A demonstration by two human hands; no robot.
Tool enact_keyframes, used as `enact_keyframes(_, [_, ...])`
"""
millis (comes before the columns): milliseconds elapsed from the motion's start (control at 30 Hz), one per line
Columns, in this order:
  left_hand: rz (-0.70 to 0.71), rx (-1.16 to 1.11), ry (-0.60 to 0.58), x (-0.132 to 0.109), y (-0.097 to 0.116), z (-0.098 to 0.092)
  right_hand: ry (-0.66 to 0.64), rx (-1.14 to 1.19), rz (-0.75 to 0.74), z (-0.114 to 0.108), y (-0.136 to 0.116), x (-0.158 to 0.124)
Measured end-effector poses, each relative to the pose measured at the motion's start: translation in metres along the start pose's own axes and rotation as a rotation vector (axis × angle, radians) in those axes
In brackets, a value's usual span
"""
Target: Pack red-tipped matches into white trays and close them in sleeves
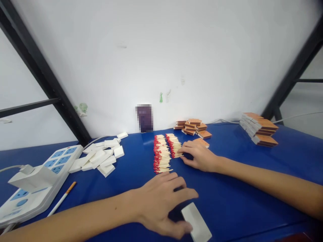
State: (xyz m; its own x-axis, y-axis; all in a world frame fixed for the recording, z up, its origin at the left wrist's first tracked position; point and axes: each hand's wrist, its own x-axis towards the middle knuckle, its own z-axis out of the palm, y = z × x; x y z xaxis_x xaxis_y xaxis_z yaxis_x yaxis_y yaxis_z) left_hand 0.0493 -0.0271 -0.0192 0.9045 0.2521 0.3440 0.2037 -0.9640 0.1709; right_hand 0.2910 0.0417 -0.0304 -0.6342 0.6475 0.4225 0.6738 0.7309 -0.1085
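Observation:
Two rows of red-tipped matchsticks lie side by side on the blue table, a longer left row (161, 156) and a shorter right row (173, 145). My right hand (200, 156) is at the plain ends of the shorter row, thumb and forefinger pinched around a few sticks there. My left hand (161, 201) is spread low over the table, its thumb at the left edge of a white matchbox tray (198, 223). The forefinger reaches just above that tray. Just behind my right hand, an orange matchbox sleeve (202, 142) is partly covered.
White trays (101, 156) lie heaped at the left, beside a power strip (47, 178) and a cigarette (62, 199). Orange matchbox sleeves (194, 127) are piled by the wall, with stacked matchboxes (259, 129) at the right. A blurred dark rectangle (145, 118) leans there.

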Motion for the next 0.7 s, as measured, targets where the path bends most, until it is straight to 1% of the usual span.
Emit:
enact_keyframes(100, [0.063,-0.068,-0.087,0.001,-0.004,-0.004,0.010,0.026,0.001,0.002,0.002,0.000])
enact_keyframes(167, [0.081,-0.087,-0.126,0.002,-0.004,-0.004,0.014,0.031,0.011,0.004,0.003,0.000])
enact_keyframes(267, [0.055,-0.083,-0.119,0.002,-0.003,-0.001,0.022,0.045,0.025,0.005,0.004,-0.001])
enact_keyframes(333, [-0.005,-0.079,-0.092,0.002,-0.002,0.001,0.031,0.075,0.020,0.006,0.005,-0.001])
enact_keyframes(500, [-0.223,-0.034,-0.025,0.000,-0.003,0.004,0.043,0.116,0.012,0.006,0.005,-0.001])
enact_keyframes(600, [-0.338,-0.017,-0.016,0.000,-0.004,0.005,0.028,0.132,0.014,0.004,0.004,-0.001])
enact_keyframes(700, [-0.409,-0.018,-0.006,-0.001,-0.004,0.006,0.012,0.150,0.016,0.001,0.003,-0.001])
